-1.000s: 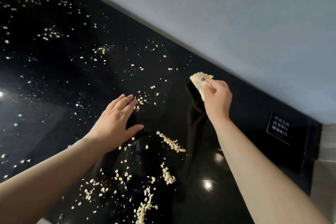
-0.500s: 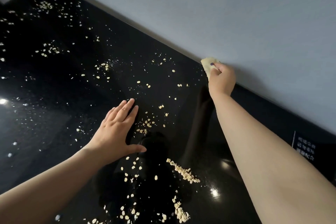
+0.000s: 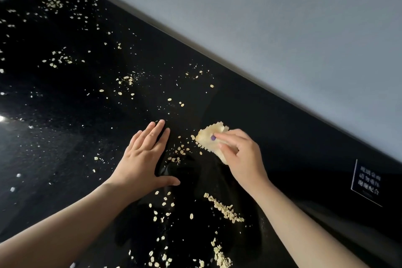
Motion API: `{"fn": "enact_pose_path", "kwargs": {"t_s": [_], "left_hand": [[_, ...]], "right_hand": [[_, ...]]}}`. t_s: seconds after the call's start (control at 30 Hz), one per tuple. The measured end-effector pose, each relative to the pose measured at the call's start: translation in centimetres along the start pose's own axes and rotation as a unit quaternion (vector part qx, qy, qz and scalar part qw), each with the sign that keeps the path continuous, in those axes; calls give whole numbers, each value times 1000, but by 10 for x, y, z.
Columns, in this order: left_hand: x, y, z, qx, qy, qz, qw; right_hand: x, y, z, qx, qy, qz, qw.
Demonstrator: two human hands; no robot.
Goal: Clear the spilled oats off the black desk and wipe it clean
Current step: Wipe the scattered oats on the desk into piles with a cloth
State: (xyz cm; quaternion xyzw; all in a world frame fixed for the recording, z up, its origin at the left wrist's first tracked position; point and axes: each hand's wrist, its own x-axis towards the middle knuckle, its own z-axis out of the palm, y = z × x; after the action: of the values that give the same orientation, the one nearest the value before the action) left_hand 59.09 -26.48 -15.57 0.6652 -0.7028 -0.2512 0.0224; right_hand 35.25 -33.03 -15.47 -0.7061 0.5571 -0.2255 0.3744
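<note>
Mostly uncleared: oats (image 3: 180,152) strewn over the black desk (image 3: 282,132), a yellow cloth (image 3: 214,130) at their edge.
A small cluster lies between the two hands, just beside the cloth. The right hand (image 3: 243,156) pinches the cloth, fingers curled over it, seemingly to push flakes leftward. The left hand (image 3: 141,159) lies flat, fingers straight and together, thumb out, likely a stop to gather against. More flakes lie nearer the person and farther left.

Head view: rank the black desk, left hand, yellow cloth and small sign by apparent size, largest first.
1. black desk
2. left hand
3. yellow cloth and small sign: about alike; right hand hides part of the cloth.
</note>
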Motion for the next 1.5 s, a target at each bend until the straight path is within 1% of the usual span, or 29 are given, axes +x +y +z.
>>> {"fn": "enact_pose_path", "kwargs": {"t_s": [0.03, 0.1, 0.2, 0.33, 0.4, 0.47, 0.6, 0.67, 0.77, 0.83, 0.87, 0.93, 1.07, 1.13, 1.2, 1.27, 1.3, 1.43, 1.5], "left_hand": [[0, 0, 0, 0, 1, 2, 1000], [0, 0, 0, 3, 2, 3, 1000], [0, 0, 0, 8, 1, 2, 1000], [0, 1, 0, -1, 7, 1, 1000], [-1, 1, 0, 1, 8, 3, 1000], [0, 0, 1, -1, 12, 4, 1000], [-1, 0, 1, 3, 16, 9, 1000], [-1, 1, 0, -5, 17, 7, 1000], [-2, 2, -1, -7, 16, 6, 1000], [-2, 2, 0, -5, 18, 7, 1000], [-2, 1, 0, -6, 20, 7, 1000], [-3, 1, 0, -2, 20, 8, 1000], [-2, 0, 1, 2, 17, 6, 1000], [-2, 0, 1, 4, 15, 6, 1000], [-2, 2, 0, 1, 18, 5, 1000], [-3, 3, 0, 1, 20, 3, 1000], [-3, 3, 0, 3, 22, 3, 1000], [-3, 1, 0, 6, 24, 4, 1000], [-3, 1, 0, 9, 24, 6, 1000]], "right_hand": [[3, -3, -3, 11, 20, 14, 1000], [22, -9, -13, 14, 93, 31, 995], [73, -8, -28, -11, 185, 51, 981], [138, 6, -28, -44, 225, 94, 969], [151, 8, -17, -62, 222, 112, 967], [146, 4, -2, -82, 203, 105, 970], [99, -12, 25, -81, 142, 14, 987], [70, -19, 33, -83, 97, -3, 992], [30, -24, 36, -53, 33, -8, 998], [13, -26, 31, -17, -5, 7, 1000], [8, -28, 27, 3, -12, 20, 1000], [9, -32, 14, 26, 21, 36, 999], [50, -23, -22, 0, 169, 46, 985], [76, -7, -33, -8, 211, 88, 974], [92, 9, -35, -14, 230, 128, 965], [95, 15, -30, -35, 226, 142, 963], [92, 14, -25, -46, 217, 134, 966], [49, 2, 2, -59, 144, 49, 987], [17, -1, 14, -56, 103, 23, 993]]}}
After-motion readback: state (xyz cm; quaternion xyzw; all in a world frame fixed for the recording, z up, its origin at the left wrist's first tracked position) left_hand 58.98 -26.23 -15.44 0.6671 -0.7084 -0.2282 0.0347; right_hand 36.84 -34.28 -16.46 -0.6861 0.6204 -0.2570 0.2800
